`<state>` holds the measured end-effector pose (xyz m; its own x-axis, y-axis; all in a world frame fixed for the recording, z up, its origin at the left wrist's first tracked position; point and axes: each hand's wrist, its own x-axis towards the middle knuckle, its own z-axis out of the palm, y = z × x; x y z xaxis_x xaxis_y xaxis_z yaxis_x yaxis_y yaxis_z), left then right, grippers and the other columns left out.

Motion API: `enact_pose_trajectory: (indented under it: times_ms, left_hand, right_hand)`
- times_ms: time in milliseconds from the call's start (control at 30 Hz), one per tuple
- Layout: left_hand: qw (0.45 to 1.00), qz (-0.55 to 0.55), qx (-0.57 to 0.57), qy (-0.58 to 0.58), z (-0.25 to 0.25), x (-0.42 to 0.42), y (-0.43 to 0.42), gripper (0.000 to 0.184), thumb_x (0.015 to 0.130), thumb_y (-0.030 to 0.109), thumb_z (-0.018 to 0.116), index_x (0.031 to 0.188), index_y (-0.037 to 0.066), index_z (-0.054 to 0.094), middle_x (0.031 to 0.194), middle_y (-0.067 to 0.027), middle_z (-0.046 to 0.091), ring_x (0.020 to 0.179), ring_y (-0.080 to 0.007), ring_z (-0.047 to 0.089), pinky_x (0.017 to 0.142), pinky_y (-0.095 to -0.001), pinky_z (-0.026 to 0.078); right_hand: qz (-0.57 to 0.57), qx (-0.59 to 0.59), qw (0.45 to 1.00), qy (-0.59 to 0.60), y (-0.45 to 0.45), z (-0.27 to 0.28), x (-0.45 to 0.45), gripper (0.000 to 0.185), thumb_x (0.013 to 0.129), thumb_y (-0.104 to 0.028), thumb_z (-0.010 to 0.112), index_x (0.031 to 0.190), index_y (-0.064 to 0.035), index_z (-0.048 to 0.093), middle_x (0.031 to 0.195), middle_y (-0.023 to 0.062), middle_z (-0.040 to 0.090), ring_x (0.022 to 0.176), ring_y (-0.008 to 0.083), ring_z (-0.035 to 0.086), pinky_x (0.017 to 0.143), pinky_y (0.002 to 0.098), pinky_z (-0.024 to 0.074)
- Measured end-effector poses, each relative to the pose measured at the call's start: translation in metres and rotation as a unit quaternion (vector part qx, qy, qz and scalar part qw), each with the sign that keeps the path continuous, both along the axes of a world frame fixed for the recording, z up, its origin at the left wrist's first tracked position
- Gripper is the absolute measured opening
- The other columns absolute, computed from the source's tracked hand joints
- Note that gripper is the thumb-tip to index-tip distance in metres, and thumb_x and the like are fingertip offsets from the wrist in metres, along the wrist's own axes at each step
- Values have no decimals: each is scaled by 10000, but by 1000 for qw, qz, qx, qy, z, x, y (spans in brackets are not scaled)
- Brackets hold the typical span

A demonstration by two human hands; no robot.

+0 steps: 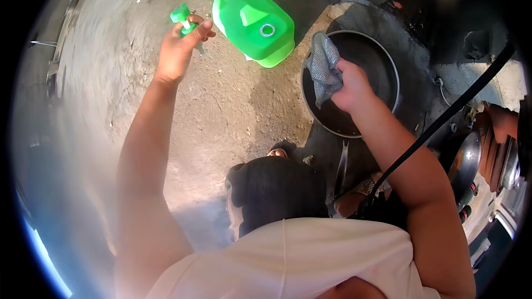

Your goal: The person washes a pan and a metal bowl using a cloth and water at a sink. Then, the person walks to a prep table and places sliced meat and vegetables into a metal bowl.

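Note:
My left hand (182,47) is closed around a green pump top (180,15) with a white stem, held up over the concrete ground. To its right is a bright green jug (252,25) whose round mouth is uncovered. My right hand (353,86) grips a grey mesh cloth (325,66), which hangs in folds at the left rim of a dark frying pan (382,63). Whether the cloth touches the pan I cannot tell. The pan's handle (342,166) points back toward my feet.
Rough concrete (221,111) lies under the jug. A black cable or strap (443,119) crosses in front of my right forearm. More metal cookware (465,160) stands at the right, near another person's hand or limb (503,122). Concrete blocks (482,80) lie at the upper right.

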<state>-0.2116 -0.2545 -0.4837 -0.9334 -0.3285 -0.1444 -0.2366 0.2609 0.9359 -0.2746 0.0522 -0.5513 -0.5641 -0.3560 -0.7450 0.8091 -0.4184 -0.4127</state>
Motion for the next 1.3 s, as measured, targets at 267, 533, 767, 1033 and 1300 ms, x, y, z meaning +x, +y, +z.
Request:
enact_pose_trajectory:
  times_ms: [267, 533, 767, 1033, 1300]
  left_hand:
    - [915, -110, -351, 164, -14, -75, -27, 306, 819, 154, 589, 1124, 161, 615, 1226, -66, 519, 1058, -221, 538, 902, -307, 420]
    - [853, -253, -456, 32, -5, -95, -26, 283, 830, 216, 543, 1092, 116, 588, 1209, -36, 539, 1047, -271, 553, 897, -362, 450]
    - [799, -271, -509, 173, -6, -78, -10, 261, 747, 144, 648, 1005, 116, 621, 1068, -31, 606, 953, -263, 597, 810, -352, 508]
    - [758, -310, -553, 153, 8, -71, 24, 248, 730, 132, 665, 976, 126, 636, 1008, -3, 618, 855, -234, 619, 743, -328, 526]
    - [749, -339, -564, 77, 30, -53, 83, 241, 706, 89, 666, 940, 129, 634, 941, -7, 608, 851, -237, 609, 706, -341, 512]
  right_hand:
    - [29, -5, 1000, -5, -6, -5, 2, 289, 895, -106, 389, 1110, -31, 567, 1059, 115, 612, 955, 255, 592, 886, 406, 455]
    - [12, 11, 999, -33, 0, -21, 4, 290, 901, -81, 385, 1125, -40, 565, 1060, 112, 608, 959, 261, 595, 882, 418, 470]
    - [34, 28, 998, -35, -2, -28, 10, 298, 889, -109, 390, 1131, -34, 547, 1084, 106, 602, 1000, 251, 576, 909, 391, 437]
    - [5, -11, 1000, -26, -2, -29, 2, 287, 908, -104, 395, 1136, -29, 553, 1048, 117, 610, 930, 245, 602, 848, 380, 481]
    - [31, 17, 998, -44, 24, -41, 0, 318, 936, -184, 379, 1113, 24, 542, 1055, 156, 607, 944, 263, 607, 857, 408, 486]
